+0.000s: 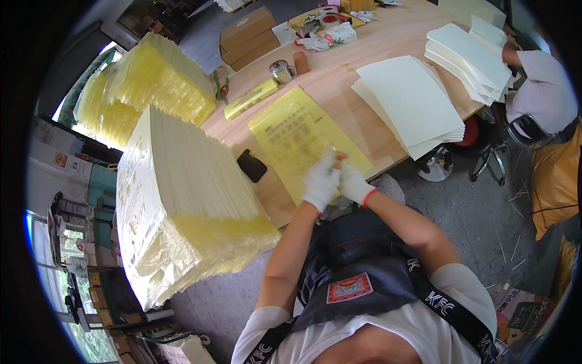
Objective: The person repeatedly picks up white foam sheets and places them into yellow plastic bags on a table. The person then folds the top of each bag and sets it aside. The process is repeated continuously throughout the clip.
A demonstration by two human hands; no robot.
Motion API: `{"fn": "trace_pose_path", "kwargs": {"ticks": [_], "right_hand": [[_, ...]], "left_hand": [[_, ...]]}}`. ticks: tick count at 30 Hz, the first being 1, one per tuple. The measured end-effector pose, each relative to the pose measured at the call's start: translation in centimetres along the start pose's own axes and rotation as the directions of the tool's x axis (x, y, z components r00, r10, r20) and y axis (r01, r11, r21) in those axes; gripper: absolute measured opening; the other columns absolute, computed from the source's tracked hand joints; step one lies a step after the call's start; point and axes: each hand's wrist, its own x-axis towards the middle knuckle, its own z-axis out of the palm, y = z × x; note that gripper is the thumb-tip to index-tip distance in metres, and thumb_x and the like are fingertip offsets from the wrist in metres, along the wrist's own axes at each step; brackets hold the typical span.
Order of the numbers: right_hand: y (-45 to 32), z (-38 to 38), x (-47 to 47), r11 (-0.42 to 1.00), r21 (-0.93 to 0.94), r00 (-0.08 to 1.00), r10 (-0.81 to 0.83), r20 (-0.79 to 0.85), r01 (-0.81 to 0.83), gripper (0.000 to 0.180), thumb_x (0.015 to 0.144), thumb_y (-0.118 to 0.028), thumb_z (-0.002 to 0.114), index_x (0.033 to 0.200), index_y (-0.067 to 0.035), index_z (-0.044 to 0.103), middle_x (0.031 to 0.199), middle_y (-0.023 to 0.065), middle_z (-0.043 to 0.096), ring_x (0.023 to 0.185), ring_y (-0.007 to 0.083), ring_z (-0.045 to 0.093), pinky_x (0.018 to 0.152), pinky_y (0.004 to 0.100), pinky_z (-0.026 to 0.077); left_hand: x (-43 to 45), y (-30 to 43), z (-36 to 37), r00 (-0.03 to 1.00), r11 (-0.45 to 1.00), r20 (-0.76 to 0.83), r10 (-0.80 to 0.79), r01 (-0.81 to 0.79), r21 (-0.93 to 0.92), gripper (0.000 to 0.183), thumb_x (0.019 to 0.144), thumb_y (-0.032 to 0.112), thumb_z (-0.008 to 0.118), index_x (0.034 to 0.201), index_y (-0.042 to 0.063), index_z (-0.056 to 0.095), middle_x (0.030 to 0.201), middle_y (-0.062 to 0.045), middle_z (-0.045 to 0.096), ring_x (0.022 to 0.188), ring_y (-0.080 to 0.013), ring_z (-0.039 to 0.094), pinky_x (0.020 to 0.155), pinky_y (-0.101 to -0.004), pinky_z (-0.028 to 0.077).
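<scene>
My left hand [321,183] and my right hand [355,183] wear white knit gloves with red cuffs. They meet over the near part of a yellow printed plastic bag [291,129] lying flat on the wooden table. Bare fingertips show where the hands come together, slightly blurred. Whether they pinch the plastic cannot be made out. A tall stack of white sheets in yellow-and-clear plastic bags [200,182] stands to the left. Between stack and bag lies a black phone-like object [252,166]. To the right, white boards [404,98] lie in a loosely fanned pile.
Beyond the bag are a folded yellow bag [251,98], red-handled scissors [222,92] and a metal mug [281,71]. More yellow-bagged stacks [159,77] stand far left. A cardboard box [248,38] is at the back. A seated person [543,86] works beside white boards [468,59] at right.
</scene>
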Motion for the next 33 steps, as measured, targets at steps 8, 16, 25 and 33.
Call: {"fn": "trace_pose_path", "kwargs": {"ticks": [8,16,25,33], "right_hand": [[-1.1,-1.5,0.8,0.988,-0.14,0.969,-0.034,0.243,0.069,0.025,0.09,-0.02,0.051,0.112,-0.01,0.057,0.093,0.0121,0.065,0.087,0.0292,0.063,0.073,0.042,0.051],[6.9,-13.6,-4.7,0.864,-0.494,0.95,-0.228,-0.214,0.096,0.022,0.08,-0.018,0.062,0.101,-0.012,0.06,0.09,0.0079,0.06,0.086,0.0277,0.059,0.076,0.0393,0.049],[15.6,-17.7,-3.5,0.656,-0.745,0.916,-0.364,-0.168,0.124,0.017,0.079,-0.024,0.062,0.092,-0.014,0.061,0.084,0.0042,0.06,0.081,0.0243,0.062,0.07,0.0382,0.051],[6.1,-20.3,-4.4,0.681,-0.682,0.888,-0.449,-0.101,0.267,0.012,0.074,-0.023,0.064,0.081,-0.013,0.06,0.073,0.0069,0.06,0.074,0.025,0.063,0.067,0.0401,0.05]], "left_hand": [[-6.5,7.8,4.2,0.916,0.902,0.292,0.276,-0.351,0.25,0.029,0.08,0.009,0.063,0.108,0.013,0.059,0.067,-0.014,0.061,0.063,-0.0369,0.063,0.057,-0.0464,0.05],[-4.1,-4.4,1.8,0.986,0.979,-0.023,-0.167,0.163,-0.123,0.021,0.097,0.02,0.056,0.114,0.009,0.061,0.084,-0.002,0.061,0.069,-0.0094,0.056,0.062,-0.0254,0.047],[-0.8,-3.3,4.7,0.98,0.95,0.154,-0.128,0.165,-0.265,0.022,0.098,0.015,0.053,0.116,0.005,0.059,0.093,-0.002,0.061,0.069,-0.0072,0.054,0.062,-0.0228,0.047],[1.5,-0.7,6.8,0.846,0.718,0.477,-0.238,0.484,-0.5,0.037,0.098,0.027,0.053,0.126,0.002,0.052,0.116,-0.01,0.062,0.085,-0.0132,0.061,0.079,-0.029,0.052]]}}
